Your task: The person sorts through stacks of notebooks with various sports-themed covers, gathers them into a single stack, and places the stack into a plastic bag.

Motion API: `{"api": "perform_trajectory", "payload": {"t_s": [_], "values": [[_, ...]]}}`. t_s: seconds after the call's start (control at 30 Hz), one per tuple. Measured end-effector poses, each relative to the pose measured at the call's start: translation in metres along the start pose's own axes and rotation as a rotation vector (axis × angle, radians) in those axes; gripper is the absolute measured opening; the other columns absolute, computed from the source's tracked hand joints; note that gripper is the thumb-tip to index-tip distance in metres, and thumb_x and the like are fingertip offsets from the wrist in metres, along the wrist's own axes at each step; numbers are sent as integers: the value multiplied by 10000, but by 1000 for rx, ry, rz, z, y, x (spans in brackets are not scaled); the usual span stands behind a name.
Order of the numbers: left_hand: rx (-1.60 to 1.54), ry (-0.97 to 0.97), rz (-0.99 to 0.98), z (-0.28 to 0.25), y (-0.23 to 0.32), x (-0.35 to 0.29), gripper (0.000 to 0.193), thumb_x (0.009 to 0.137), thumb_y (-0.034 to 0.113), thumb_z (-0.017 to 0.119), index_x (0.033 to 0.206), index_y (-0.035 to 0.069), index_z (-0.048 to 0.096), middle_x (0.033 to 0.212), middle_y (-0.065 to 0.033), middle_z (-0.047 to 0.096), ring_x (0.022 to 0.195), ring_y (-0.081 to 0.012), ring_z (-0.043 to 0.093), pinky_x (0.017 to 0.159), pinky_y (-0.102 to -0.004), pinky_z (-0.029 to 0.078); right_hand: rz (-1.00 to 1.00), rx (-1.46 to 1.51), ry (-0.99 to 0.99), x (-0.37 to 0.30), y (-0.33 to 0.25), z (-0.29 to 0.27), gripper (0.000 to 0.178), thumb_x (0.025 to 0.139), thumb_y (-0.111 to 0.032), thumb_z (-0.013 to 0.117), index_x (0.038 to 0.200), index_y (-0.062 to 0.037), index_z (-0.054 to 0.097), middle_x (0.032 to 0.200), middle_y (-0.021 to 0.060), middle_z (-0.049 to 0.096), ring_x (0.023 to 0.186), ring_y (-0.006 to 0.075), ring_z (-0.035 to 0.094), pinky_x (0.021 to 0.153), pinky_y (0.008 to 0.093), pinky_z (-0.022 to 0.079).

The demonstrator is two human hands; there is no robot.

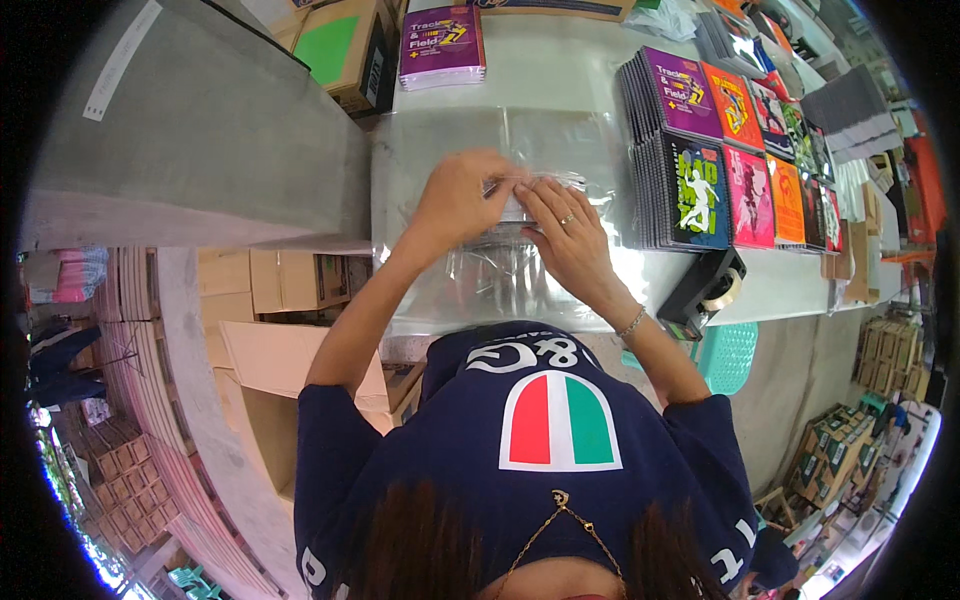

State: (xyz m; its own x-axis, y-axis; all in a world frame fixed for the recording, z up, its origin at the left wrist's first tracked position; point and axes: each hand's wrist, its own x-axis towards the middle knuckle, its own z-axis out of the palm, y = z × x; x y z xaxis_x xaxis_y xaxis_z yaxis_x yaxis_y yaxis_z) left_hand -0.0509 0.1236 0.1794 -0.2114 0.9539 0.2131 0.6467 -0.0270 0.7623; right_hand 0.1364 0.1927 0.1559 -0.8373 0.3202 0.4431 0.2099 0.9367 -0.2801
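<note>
On the pale table lies a small stack [505, 229] partly covered by clear plastic film [430, 150]; what the stack is made of is hidden under my hands and the glare. My left hand [465, 195] is bent over its left end, the fingers pinched together on the film and a little blurred. From the right comes my right hand [572, 228], with a ring on one finger. Its fingers stretch out over the top of the stack, with the thumb near the front edge. The fingertips of both hands nearly meet.
Colourful spiral notebooks [695, 190] stand in stacks to the right, beside a black tape dispenser [705, 290]. A purple pile of notebooks [442, 45] is at the back. A grey panel [230, 130] rises at left. Open cardboard boxes [300, 360] and a turquoise stool [728, 355] sit below the table.
</note>
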Motion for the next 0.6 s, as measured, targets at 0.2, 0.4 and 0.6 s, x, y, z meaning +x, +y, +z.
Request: {"api": "perform_trajectory", "payload": {"t_s": [0.2,0.4,0.6], "values": [[91,38,-2,7,21,-12,270,805,65,582,1062,6,641,1068,-150,656,988,-314,629,921,-402,465,20,3,25,-1,-5,0,479,761,-74,610,1226,-5,518,1243,130,532,1204,279,483,1052,433,338],[307,-137,188,-6,25,-27,529,823,162,634,1312,26,483,1384,-139,472,1301,-287,420,1119,-430,278,13,47,36,-3,0,0,434,768,-75,600,1188,2,524,1195,150,547,1188,290,492,1043,443,349],[312,-135,244,1,8,-33,579,833,194,645,1363,60,452,1429,-118,430,1339,-267,379,1120,-421,278,11,263,131,-7,5,6,478,728,-29,660,1181,-8,507,1204,180,490,1153,354,495,1023,447,376]]}}
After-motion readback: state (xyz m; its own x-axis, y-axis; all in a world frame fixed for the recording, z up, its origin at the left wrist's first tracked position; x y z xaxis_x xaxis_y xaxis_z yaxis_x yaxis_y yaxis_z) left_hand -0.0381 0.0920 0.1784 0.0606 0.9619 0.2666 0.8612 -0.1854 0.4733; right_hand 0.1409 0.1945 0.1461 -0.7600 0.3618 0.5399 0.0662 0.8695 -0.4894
